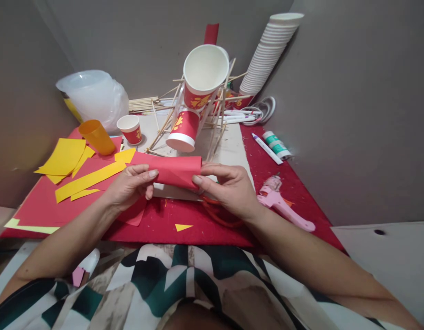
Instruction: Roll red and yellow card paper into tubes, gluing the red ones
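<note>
Between both hands, above the near part of the table, a piece of red paper (175,170) is curled over into a loose roll. My left hand (134,183) pinches its left end with the thumb in front. At the right end, my right hand (229,185) grips the edge between thumb and fingers. Just behind the paper stands a frame of thin wooden sticks (221,107), bearing two red-and-white paper cups, the upper cup (205,68) with its mouth facing me and the lower cup (184,130) tilted. Orange scissor handles (220,213) show partly under my right hand.
Yellow paper strips (91,181) and an orange cup (97,136) lie at left, near a small paper cup (130,129). A pink glue gun (286,208), a marker (267,149) and a green-white roll (276,145) lie at right. A tall cup stack (272,52) leans against the wall.
</note>
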Motion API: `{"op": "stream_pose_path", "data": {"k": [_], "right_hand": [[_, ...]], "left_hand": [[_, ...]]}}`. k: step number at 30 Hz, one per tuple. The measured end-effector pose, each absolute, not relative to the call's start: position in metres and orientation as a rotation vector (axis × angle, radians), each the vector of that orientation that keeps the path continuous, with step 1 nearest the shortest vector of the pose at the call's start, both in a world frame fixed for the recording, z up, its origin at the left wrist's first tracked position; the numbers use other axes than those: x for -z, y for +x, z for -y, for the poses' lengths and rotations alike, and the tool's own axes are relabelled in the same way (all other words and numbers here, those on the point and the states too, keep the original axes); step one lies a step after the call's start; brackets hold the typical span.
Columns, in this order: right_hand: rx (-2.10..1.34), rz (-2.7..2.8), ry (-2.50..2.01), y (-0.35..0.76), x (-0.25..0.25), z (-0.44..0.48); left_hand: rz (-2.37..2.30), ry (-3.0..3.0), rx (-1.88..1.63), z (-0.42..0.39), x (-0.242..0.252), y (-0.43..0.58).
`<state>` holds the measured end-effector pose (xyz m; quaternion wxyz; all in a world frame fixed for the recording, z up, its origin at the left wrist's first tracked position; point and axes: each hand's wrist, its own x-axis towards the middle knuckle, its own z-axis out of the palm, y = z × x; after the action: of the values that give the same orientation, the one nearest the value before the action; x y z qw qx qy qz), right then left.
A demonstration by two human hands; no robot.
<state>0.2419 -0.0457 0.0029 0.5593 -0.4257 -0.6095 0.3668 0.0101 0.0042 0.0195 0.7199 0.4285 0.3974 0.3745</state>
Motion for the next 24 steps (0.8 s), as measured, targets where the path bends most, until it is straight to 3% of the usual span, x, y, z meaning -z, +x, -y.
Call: {"op": "stream_pose_path", "data": {"k": [9, 13, 18, 24], "right_hand": [[-0.782, 1.305, -1.049, 0.247, -0.013, 0.039], [-0.746, 1.326, -1.072, 0.258, -0.045, 0.055], [-0.447, 1.407, -1.219, 0.291, -0.079, 0.1], [-0.155, 1.562, -1.669, 0.339, -0.049, 0.114]], "left_hand": [[-0.849, 0.976, -0.848, -0.014, -0.024, 0.004], [-0.843, 0.976, -0.883, -0.019, -0.023, 0.002], [-0.873, 1.014, -0.919, -0.023, -0.022, 0.001], [-0.866, 1.047, -0.843, -0.023, -0.024, 0.001]]}}
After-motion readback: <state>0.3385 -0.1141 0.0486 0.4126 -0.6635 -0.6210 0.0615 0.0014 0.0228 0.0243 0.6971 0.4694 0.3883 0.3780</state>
